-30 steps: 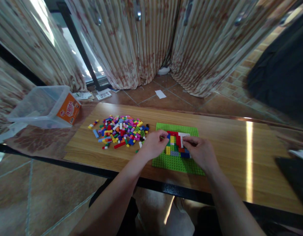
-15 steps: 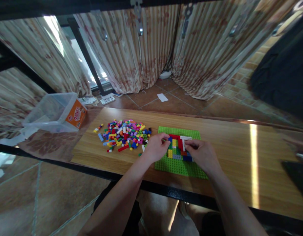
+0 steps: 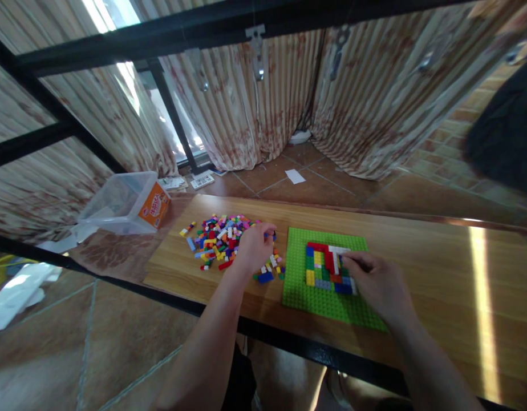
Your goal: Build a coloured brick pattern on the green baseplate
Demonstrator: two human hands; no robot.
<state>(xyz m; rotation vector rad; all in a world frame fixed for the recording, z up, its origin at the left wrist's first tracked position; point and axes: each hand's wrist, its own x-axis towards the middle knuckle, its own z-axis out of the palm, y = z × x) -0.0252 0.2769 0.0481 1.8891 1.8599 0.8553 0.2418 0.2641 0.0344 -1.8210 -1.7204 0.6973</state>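
A green studded baseplate (image 3: 298, 297) lies on the wooden table, bearing a flat patch of joined toy bricks (image 3: 322, 283) in red, white, yellow, blue, green and grey. At the patch's right side is my right hand (image 3: 377, 282), thumb and fingers pinched together; whatever they hold is hidden. My left hand (image 3: 255, 248) hovers over the right part of a heap of loose toy bricks (image 3: 221, 237), its fingers curled closed. What lies in them, if anything, cannot be made out. A blue brick (image 3: 266, 277) rests just below that hand.
Beyond the table's left end stands a clear plastic bin (image 3: 118, 202) with an orange label. A black metal bar (image 3: 161, 40) crosses above, before striped curtains (image 3: 263, 114). Papers (image 3: 202, 181) lie on the tiled floor. A dark shape (image 3: 507, 131) is at far right.
My left hand has left the baseplate and moved left to the loose bricks. My right hand remains at the brick patch. The whole view has shifted, with things appearing lower and further right.
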